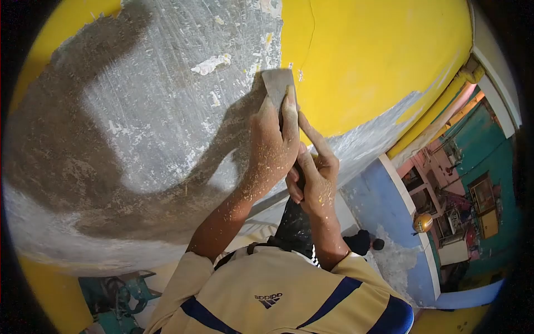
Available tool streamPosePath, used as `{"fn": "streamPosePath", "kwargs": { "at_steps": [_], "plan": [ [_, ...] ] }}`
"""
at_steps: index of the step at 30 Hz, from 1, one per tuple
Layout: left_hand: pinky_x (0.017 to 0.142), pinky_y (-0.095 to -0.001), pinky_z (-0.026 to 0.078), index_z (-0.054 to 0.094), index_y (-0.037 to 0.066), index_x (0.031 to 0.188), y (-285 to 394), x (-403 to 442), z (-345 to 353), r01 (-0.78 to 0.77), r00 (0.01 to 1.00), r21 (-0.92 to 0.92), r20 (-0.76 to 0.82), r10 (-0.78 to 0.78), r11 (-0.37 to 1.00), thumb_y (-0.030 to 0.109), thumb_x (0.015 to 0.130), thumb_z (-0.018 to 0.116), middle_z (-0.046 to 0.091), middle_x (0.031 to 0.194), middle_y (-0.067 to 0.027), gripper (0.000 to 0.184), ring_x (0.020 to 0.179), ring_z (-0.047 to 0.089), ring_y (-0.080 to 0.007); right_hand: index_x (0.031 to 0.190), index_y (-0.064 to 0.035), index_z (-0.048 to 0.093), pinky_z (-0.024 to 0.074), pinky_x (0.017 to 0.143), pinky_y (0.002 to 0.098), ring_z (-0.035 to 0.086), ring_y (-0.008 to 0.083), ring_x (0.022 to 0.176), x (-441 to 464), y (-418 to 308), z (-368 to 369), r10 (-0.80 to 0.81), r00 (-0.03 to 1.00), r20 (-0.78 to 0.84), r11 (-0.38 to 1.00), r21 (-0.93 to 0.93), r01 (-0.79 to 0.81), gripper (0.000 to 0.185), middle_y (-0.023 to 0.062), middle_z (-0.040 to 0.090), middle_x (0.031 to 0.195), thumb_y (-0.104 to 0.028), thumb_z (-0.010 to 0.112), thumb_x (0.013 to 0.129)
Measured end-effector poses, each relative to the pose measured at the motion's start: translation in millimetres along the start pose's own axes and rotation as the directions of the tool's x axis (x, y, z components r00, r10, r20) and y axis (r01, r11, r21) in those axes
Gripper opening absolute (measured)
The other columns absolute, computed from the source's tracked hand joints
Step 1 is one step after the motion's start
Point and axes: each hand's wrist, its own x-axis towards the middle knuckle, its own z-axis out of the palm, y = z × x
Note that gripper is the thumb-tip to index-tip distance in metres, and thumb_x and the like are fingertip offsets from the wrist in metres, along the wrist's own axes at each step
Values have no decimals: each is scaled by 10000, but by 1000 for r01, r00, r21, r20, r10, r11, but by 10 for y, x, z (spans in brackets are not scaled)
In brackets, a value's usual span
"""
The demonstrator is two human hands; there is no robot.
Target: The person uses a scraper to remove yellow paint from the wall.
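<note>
A wide-bladed scraper [278, 81] lies against the wall, its blade edge at the border between bare grey plaster [167, 94] and yellow paint [378, 55]. My left hand [272, 142] is closed on the scraper, with fingers laid along the blade. Lower down, my right hand [318, 181] wraps round its handle, most of which is hidden; one finger stretches up beside the blade. Pale flakes of paint speckle both hands and forearms. Several white and yellow patches remain stuck to the grey area near the blade.
A thin crack [312, 28] runs down the yellow paint. At the right, a doorway opens on a room with green walls [473, 145] and a round orange-brown object [423, 222]. A green machine or frame [119, 298] stands at lower left. A blue wall [384, 195] adjoins.
</note>
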Motion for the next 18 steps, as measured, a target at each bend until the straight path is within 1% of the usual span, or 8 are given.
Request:
{"fn": "streamPosePath", "kwargs": {
  "at_steps": [2, 5, 7, 8, 11, 14, 17, 18],
  "plan": [
    [499, -353, 464, 593, -125, 1022, -84, -50, 21, -42, 998, -3, -44, 41, 999, 234, 1064, 487, 612, 634, -154, 377, 604, 669, -208, 1507, -56, 448, 261, 351, 214, 364, 39, 402, -52, 60, 0, 11, 1000, -16, 1000, -17, -11, 462, -11, 479, 590, -102, 526, 1054],
    [637, -380, 478, 596, -106, 995, 45, 21, -35, 143, 989, -17, 36, -142, 990, 269, 1059, 507, 637, 768, -146, 390, 717, 617, -202, 1500, -48, 455, 265, 346, 212, 362, 39, 399, -10, 14, 38, -6, 1000, -10, 1000, 24, 6, 457, -13, 478, 590, -104, 530, 1053],
    [637, -384, 477, 594, -96, 969, 162, 95, -56, 158, 985, 44, 64, -161, 986, 275, 1056, 505, 626, 753, -152, 391, 707, 616, -212, 1502, -51, 448, 265, 327, 203, 364, 40, 376, -11, -79, 83, -6, 1000, -11, 999, 44, 7, 458, -18, 458, 578, -119, 520, 1054],
    [637, -386, 476, 593, -91, 956, 196, 140, -61, 158, 984, 73, 73, -163, 985, 278, 1054, 504, 621, 746, -155, 392, 702, 615, -217, 1503, -52, 444, 266, 317, 199, 365, 40, 364, 14, -117, 104, -12, 1000, -6, 999, 52, 13, 459, -21, 448, 572, -126, 515, 1055],
    [630, -387, 470, 584, -76, 919, 196, 155, -34, 114, 993, 33, 24, -114, 993, 277, 1051, 503, 610, 723, -159, 385, 680, 604, -219, 1504, -52, 437, 267, 313, 193, 361, 39, 361, 34, -101, 118, -36, 999, 0, 999, 37, 36, 455, -28, 425, 567, -128, 502, 1060],
    [635, -405, 471, 582, -66, 902, 313, 236, -60, 182, 979, 35, 83, -184, 983, 278, 1046, 505, 608, 725, -184, 381, 680, 612, -247, 1503, -50, 435, 266, 309, 182, 356, 34, 359, 15, -177, 179, -38, 999, -23, 995, 87, 40, 449, -25, 418, 574, -119, 490, 1062],
    [641, -425, 473, 581, -64, 896, 285, 266, 2, 82, 996, 19, 27, -83, 996, 280, 1042, 507, 608, 730, -203, 381, 680, 622, -283, 1500, -49, 438, 263, 306, 171, 348, 30, 355, 16, -236, 203, -54, 998, -42, 992, 111, 59, 447, -17, 424, 589, -115, 488, 1061],
    [648, -434, 474, 579, -61, 895, 257, 271, 16, 67, 997, 69, 19, -68, 995, 289, 1041, 503, 604, 732, -217, 387, 687, 629, -308, 1493, -47, 448, 261, 307, 169, 345, 28, 354, 12, -243, 203, -63, 997, -45, 991, 117, 68, 440, -12, 426, 599, -119, 489, 1061]
  ]
}}
